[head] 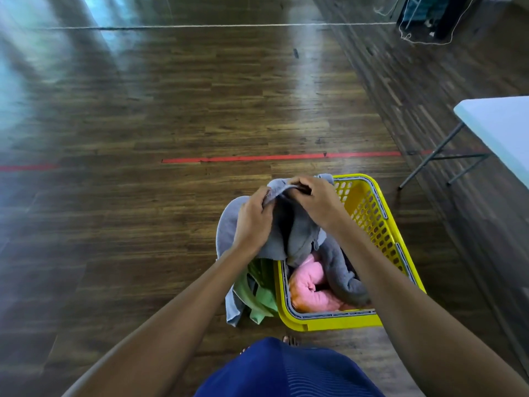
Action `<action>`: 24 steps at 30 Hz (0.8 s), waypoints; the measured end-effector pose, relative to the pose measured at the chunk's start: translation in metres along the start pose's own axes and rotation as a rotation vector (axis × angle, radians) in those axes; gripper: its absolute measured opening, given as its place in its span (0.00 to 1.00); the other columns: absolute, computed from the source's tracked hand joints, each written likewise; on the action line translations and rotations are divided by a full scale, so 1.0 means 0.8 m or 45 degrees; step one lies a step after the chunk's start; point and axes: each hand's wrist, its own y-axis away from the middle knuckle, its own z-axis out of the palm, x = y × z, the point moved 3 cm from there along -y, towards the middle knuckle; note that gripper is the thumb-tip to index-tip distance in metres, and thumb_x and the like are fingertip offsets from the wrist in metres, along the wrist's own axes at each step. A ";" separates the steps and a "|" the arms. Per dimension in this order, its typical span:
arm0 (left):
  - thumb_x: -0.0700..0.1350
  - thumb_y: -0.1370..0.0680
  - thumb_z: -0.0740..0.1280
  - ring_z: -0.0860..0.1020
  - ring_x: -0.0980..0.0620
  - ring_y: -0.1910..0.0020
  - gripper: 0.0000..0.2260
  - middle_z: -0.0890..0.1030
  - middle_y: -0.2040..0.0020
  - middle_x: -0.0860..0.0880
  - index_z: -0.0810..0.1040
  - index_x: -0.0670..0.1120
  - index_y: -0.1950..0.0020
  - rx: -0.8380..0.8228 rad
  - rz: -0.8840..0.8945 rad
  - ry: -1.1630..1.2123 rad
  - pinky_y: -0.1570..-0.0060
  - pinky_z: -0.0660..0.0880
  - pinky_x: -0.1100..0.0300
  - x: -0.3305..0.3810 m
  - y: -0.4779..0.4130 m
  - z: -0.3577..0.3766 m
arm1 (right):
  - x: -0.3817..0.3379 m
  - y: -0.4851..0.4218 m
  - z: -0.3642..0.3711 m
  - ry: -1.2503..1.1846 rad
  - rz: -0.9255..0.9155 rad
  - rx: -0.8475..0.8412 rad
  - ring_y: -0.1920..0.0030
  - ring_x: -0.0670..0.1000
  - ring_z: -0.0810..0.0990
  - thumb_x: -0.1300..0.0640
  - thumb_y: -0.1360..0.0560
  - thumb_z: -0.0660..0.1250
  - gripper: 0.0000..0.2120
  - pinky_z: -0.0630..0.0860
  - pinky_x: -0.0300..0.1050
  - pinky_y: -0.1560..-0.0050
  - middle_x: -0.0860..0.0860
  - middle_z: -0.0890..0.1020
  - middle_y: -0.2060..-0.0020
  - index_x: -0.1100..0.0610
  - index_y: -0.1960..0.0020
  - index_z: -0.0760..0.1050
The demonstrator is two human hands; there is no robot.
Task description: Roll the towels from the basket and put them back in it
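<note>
Gripping the grey towel along its upper edge, the left hand and right hand sit close together, fingers curled into the cloth. The towel hangs bunched over the yellow basket, which stands on the wooden floor. Its lower folds trail down inside, beside a pink towel that looks already rolled. A green towel droops over the basket's left wall. More grey cloth lies in the basket, and I cannot tell whether it is the same towel. This reads as the taking-out step, with the rolling of this piece not yet begun. Next, the hands would likely need to slide apart to the corners and lift the towel clear, then find a flat place to spread it, perhaps the white table to the right.
</note>
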 end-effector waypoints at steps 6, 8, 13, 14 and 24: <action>0.35 0.24 0.56 0.69 0.50 0.66 0.05 0.74 0.66 0.45 0.68 0.40 0.60 0.170 0.033 0.114 0.61 0.69 0.51 0.012 -0.008 -0.033 | 0.063 0.031 -0.002 -0.077 0.218 -0.044 0.60 0.42 0.78 0.59 0.26 0.70 0.02 0.72 0.42 0.59 0.45 0.81 0.63 0.54 0.54 0.81; 0.36 0.23 0.57 0.74 0.47 0.62 0.06 0.77 0.63 0.46 0.71 0.42 0.58 0.139 0.007 0.053 0.58 0.73 0.47 -0.001 -0.008 -0.036 | 0.068 0.034 -0.007 -0.127 0.218 0.032 0.61 0.37 0.77 0.64 0.23 0.67 0.10 0.72 0.38 0.59 0.41 0.81 0.63 0.50 0.54 0.80; 0.45 0.25 0.69 0.73 0.56 0.43 0.17 0.77 0.43 0.55 0.74 0.51 0.36 -0.031 0.195 -0.245 0.39 0.68 0.62 -0.011 -0.013 -0.025 | 0.014 0.001 -0.027 -0.070 0.040 0.044 0.54 0.38 0.79 0.65 0.26 0.65 0.10 0.72 0.34 0.50 0.45 0.84 0.56 0.55 0.49 0.82; 0.46 0.26 0.69 0.72 0.58 0.44 0.18 0.77 0.44 0.55 0.75 0.51 0.36 -0.060 0.250 -0.245 0.40 0.67 0.65 -0.002 -0.016 -0.019 | -0.003 -0.008 -0.028 -0.063 -0.026 0.000 0.53 0.39 0.80 0.64 0.26 0.65 0.10 0.72 0.32 0.50 0.46 0.84 0.56 0.56 0.50 0.82; 0.41 0.20 0.61 0.75 0.53 0.65 0.08 0.78 0.65 0.50 0.75 0.42 0.58 0.121 0.343 -0.043 0.61 0.71 0.57 0.044 -0.047 -0.046 | 0.002 -0.036 -0.047 -0.310 0.002 0.059 0.65 0.45 0.72 0.48 0.29 0.71 0.14 0.66 0.50 0.65 0.44 0.75 0.69 0.59 0.65 0.77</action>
